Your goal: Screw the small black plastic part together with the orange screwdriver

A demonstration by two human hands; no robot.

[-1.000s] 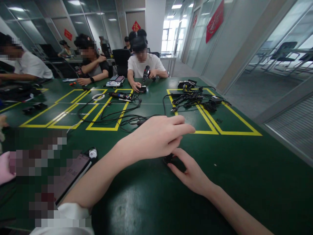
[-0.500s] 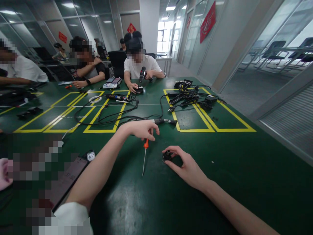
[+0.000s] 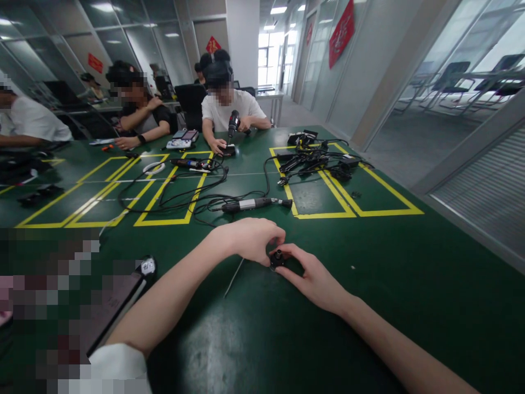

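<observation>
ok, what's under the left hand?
A thin metal shaft sticks out from beneath the left hand. Its other end is covered, so can't tell what it joins.

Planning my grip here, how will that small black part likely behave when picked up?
The black part looks stiff, unbent in the right hand. Its short stub rises from a wider base, so tipping seems unlikely; on its side, the round rim might roll.

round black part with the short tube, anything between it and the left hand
Nothing visible stands between the left hand and the round black part; whether they touch is unclear. The right hand grips its right side, and the thin metal rod lies outside that gap.
</observation>
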